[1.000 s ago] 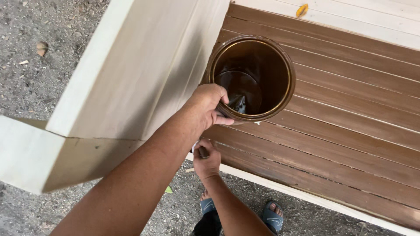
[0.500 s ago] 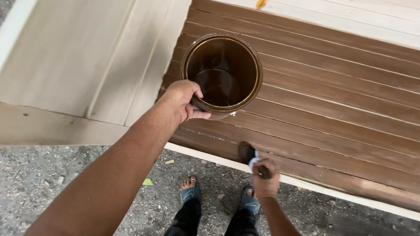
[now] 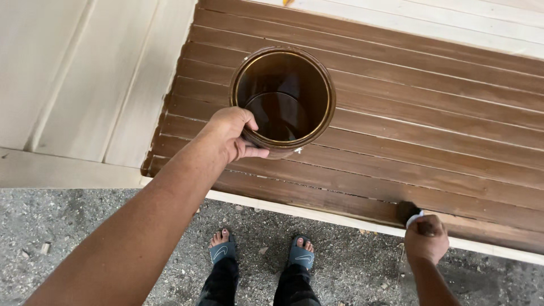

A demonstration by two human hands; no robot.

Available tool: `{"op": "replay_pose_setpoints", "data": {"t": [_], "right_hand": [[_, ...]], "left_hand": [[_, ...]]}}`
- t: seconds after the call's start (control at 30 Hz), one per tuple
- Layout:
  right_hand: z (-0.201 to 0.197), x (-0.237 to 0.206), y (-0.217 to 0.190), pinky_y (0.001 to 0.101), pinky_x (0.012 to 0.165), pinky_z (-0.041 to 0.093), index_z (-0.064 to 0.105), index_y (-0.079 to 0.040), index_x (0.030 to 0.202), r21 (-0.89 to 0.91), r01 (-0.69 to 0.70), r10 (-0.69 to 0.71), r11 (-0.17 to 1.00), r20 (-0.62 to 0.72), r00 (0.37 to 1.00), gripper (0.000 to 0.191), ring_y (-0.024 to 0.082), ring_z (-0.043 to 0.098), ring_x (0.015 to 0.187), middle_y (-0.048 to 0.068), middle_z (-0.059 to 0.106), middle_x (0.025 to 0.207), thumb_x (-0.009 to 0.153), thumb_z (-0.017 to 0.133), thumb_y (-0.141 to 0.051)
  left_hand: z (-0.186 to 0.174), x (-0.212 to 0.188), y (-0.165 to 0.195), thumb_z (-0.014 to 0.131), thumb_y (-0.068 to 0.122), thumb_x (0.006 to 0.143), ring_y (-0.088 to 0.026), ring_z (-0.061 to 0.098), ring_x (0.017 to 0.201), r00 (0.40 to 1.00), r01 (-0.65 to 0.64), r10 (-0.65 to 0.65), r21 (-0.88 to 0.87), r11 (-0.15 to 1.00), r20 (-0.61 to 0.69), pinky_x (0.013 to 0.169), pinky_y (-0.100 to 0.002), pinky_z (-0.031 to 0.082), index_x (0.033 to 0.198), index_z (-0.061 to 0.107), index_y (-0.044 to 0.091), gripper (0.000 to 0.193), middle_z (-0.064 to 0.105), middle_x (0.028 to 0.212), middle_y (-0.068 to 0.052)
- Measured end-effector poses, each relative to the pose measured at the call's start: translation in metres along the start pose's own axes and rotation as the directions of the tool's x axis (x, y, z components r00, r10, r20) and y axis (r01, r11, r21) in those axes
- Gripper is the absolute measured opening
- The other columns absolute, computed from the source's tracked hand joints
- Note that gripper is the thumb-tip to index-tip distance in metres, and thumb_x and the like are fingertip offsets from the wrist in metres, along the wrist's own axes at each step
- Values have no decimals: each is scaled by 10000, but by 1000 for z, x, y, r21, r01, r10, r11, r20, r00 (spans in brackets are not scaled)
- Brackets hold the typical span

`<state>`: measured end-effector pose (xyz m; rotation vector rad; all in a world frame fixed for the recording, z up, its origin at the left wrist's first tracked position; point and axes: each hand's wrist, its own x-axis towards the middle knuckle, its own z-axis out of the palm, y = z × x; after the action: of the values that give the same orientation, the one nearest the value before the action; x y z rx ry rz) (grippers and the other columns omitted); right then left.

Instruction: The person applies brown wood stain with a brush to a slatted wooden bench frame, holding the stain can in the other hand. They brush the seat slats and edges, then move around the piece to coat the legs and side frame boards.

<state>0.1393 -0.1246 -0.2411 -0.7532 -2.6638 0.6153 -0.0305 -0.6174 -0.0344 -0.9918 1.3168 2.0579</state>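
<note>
Rightward along the near edge of the stained slat panel (image 3: 430, 141) the right hand (image 3: 426, 241) has slid, fist wrapped around one brush (image 3: 409, 212) whose handle is hidden. One left hand (image 3: 229, 133) clasps the rim of the single open tin (image 3: 282, 102) standing on the slats; its outer wall is mostly out of sight.

A round can (image 3: 282, 102), open at the top and holding dark brown liquid, is gripped at its near rim by the left hand (image 3: 231, 135). It stands on a slatted wooden panel (image 3: 430, 124) stained brown, whose far and left boards (image 3: 96, 73) are left pale. A brush (image 3: 409, 213), only its dark bristles seen, is pressed to the panel's near edge by the right hand (image 3: 426, 241), apparently closed around the handle. Two feet in dark sandals (image 3: 262, 250) are seen below on gravelly ground (image 3: 85, 221).
</note>
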Motion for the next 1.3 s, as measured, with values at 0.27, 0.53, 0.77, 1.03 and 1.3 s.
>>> {"op": "replay_pose_setpoints", "data": {"t": [0.27, 0.53, 0.77, 1.03, 1.3], "right_hand": [[66, -96, -127, 421, 796, 604, 666, -154, 945, 158, -39, -31, 987, 421, 907, 118, 272, 707, 945, 105, 675, 1062, 982, 643, -264], [107, -114, -296, 319, 834, 613, 723, -136, 875, 654, 27, -594, 756, 668, 447, 146, 183, 736, 900, 27, 748, 975, 784, 798, -50], [108, -48, -255, 368, 682, 636, 707, -205, 863, 134, -60, -103, 989, 928, 359, 71, 171, 702, 749, 20, 713, 838, 814, 742, -168], [44, 50, -84, 315, 587, 527, 657, -90, 704, 449, 24, -393, 893, 754, 526, 139, 93, 600, 649, 22, 633, 697, 646, 762, -19], [-22, 116, 7, 283, 709, 593, 717, -159, 731, 21, 158, -121, 987, 744, 657, 146, 137, 716, 740, -10, 750, 744, 753, 805, -44]], "left_hand": [[24, 4, -3, 513, -8, 799, -461, 728, 1031, 1000, 6, -7, 52, 999, 23, 888, -673, 618, 1227, 487, -104, 439, 600, 1246, -280], [18, 7, 5, 520, 4, 787, -472, 717, 1022, 1000, -3, 3, 72, 997, 6, 897, -682, 596, 1178, 502, -75, 399, 620, 1185, -271], [21, 8, 9, 524, -6, 781, -461, 719, 1008, 999, -23, 24, 67, 998, -21, 903, -670, 611, 1135, 510, -70, 360, 618, 1182, -263], [55, 14, -3, 526, -14, 772, -481, 699, 1067, 999, -31, 32, 21, 999, -9, 896, -691, 598, 1185, 504, -75, 418, 593, 1252, -294], [106, 15, -24, 522, -36, 753, -505, 668, 1127, 1000, -2, 3, -37, 999, 31, 919, -701, 584, 1293, 475, -64, 543, 555, 1320, -297]]}}
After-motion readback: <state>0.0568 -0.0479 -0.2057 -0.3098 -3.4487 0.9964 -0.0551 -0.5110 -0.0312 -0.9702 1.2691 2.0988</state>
